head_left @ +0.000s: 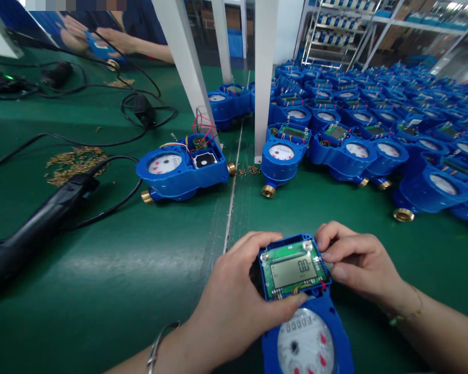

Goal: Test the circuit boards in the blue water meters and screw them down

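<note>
A blue water meter [337, 332] lies at the lower middle in front of me. Its open top compartment shows a green circuit board with a lit display [292, 271] reading 0.0, and coloured wires run along the board's near edge. Below that is the round white dial [306, 343] with red pointers. My left hand [242, 291] is wrapped around the compartment from the left, thumb across its near edge. My right hand [359, 259] is closed in a pinch against the compartment's right side; whatever the fingertips hold is hidden.
Many blue meters [359, 150] crowd the right side. Another open meter [183, 169] with loose wires stands left of the white posts [263, 78]. Small brass screws [76, 163] lie in a pile beside a black electric screwdriver [42, 223] and cables. A co-worker's hands [117, 40] hold a blue part.
</note>
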{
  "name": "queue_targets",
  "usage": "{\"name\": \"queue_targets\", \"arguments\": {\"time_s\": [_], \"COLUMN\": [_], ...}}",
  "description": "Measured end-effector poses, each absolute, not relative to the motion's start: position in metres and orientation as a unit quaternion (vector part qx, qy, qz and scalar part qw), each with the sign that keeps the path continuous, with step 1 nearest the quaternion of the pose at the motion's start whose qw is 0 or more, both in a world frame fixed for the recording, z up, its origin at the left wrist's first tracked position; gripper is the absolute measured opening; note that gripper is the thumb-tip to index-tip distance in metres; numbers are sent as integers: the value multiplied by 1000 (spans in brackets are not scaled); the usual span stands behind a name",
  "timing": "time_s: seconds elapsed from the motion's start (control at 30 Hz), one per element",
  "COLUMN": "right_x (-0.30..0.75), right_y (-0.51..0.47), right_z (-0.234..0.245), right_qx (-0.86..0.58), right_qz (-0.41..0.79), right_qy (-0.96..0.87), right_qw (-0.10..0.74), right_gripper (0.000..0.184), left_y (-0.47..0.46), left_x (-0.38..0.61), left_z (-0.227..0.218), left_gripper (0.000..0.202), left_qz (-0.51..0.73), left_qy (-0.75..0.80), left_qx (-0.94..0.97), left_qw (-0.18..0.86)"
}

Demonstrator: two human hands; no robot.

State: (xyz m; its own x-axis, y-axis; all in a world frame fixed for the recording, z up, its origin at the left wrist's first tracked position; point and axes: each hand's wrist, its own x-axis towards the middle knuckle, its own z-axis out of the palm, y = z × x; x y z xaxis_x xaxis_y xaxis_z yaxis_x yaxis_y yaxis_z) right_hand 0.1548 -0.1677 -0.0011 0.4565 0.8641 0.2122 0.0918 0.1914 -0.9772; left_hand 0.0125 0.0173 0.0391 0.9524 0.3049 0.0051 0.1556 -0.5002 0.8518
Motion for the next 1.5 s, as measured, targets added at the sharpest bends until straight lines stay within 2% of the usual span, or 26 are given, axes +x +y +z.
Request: {"name": "queue_targets", "arguments": {"time_s": [0.1,0.3,0.6,0.83,1.07,1.3,1.5], "right_x": [161,165,166,151,145,136,133], "right_y": [-166,-162,-160,-160,-159,-154,-154], "right_z": [4,11,16,9,-6,-4,-3], "right_qx": [-560,-574,-579,-565,-502,-490,-499], "right_qz": [301,302,302,323,413,403,422], "right_qy": [-438,-447,-463,-412,-383,-315,-279], "right_qw": [635,615,599,638,656,705,704], "right_gripper": [22,15,13,22,29,65,71], "left_y": [17,17,17,16,16,15,15], "left_x": [14,15,13,13,13,13,14], "left_z": [40,40,38,38,40,43,43], "left_gripper": [52,53,53,55,53,51,53], "left_qz": [75,80,90,84,94,84,82], "left_qy": [131,132,130,134,128,122,124], "left_qx": [864,863,862,865,864,858,855], "left_qw": [481,480,481,477,477,492,497]}}
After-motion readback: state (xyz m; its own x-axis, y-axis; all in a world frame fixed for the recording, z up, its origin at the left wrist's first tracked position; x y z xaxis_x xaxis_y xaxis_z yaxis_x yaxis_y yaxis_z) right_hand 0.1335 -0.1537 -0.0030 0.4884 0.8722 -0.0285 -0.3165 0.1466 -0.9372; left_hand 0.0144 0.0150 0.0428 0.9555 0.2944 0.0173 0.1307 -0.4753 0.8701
